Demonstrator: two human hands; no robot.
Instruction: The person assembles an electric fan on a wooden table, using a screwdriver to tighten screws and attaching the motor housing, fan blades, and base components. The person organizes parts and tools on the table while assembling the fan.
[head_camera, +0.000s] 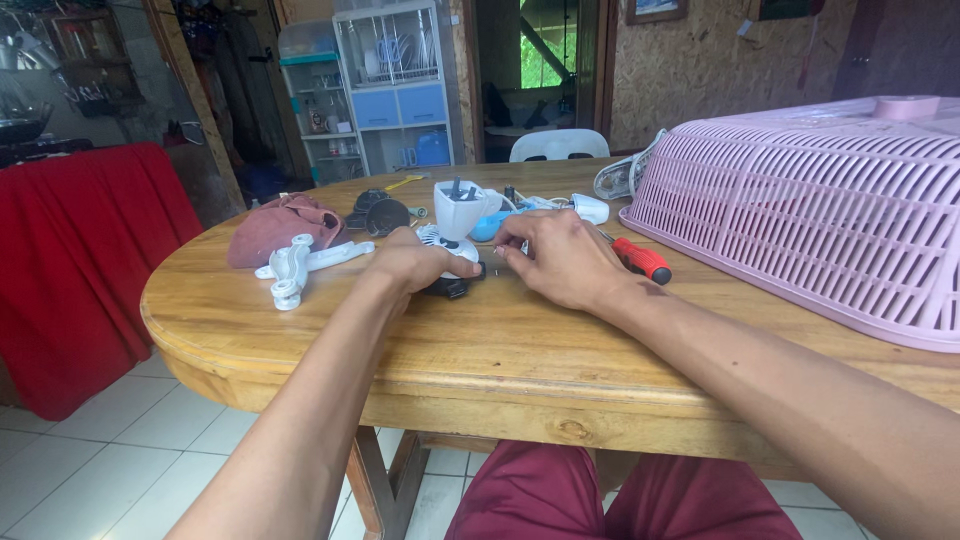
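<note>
While the left hand (412, 260) is curling over a small white-and-black motor part (450, 262) near the middle of the oval wooden table (300, 330), its fingers are pressing down on that part and holding it in place. Just beside it, the right hand (565, 258) is resting on the tabletop with its fingertips bunched together against the same part; what they are pinching is too small to tell. A red-handled screwdriver (640, 260) is lying just right of the right hand. A white plastic cone-shaped housing (458, 208) is standing behind both hands. A white plastic bracket (295, 268) and a crumpled maroon cloth (280, 228) are lying toward the table's left edge. A pink slatted plastic fan grille (820, 210) is covering the right end.
</note>
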